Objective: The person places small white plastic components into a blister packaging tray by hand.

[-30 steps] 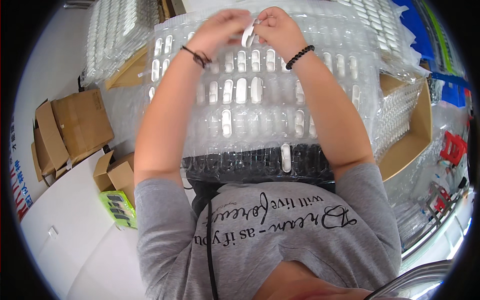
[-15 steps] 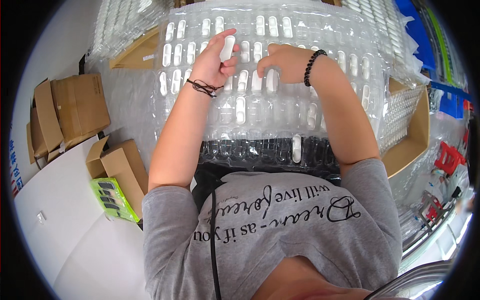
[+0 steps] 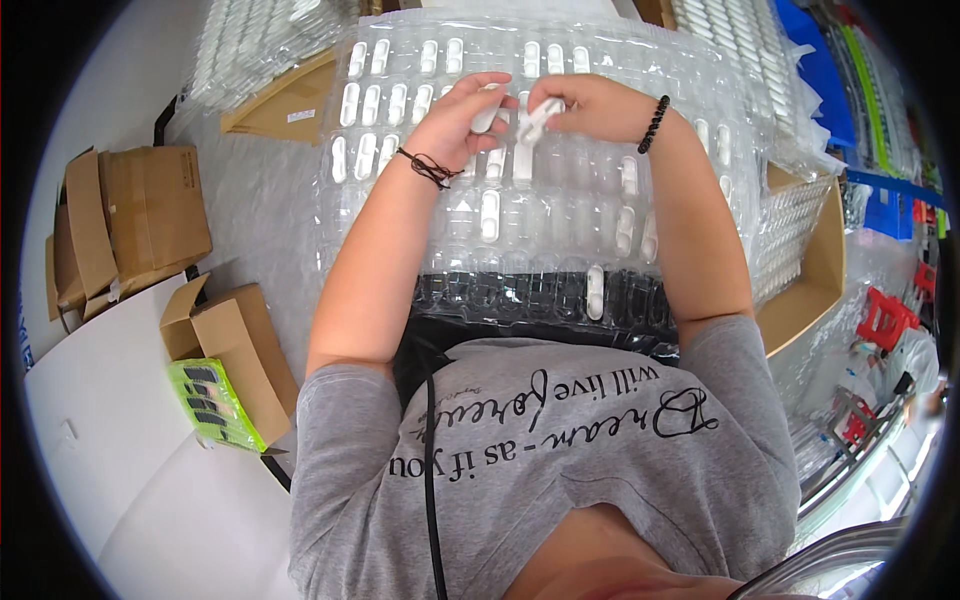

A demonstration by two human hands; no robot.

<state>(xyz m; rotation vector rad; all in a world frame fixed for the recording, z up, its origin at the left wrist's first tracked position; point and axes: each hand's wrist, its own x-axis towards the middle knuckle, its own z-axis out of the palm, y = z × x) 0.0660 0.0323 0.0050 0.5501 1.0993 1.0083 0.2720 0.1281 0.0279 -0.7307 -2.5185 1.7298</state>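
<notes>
Both hands mid-tray: our left hand pinches a white part, right hand grips another white piece. Clear blister tray w/ near edge at our lap, cardboard boxes well apart on the left.

**What I'm wearing**

My shirt is grey with short sleeves that end above the elbows, and dark script lettering runs across the chest. A thin black cord hangs down its front. On my left wrist sits a thin dark string band; on my right wrist, a bracelet of round black beads. My forearms are bare.
</notes>
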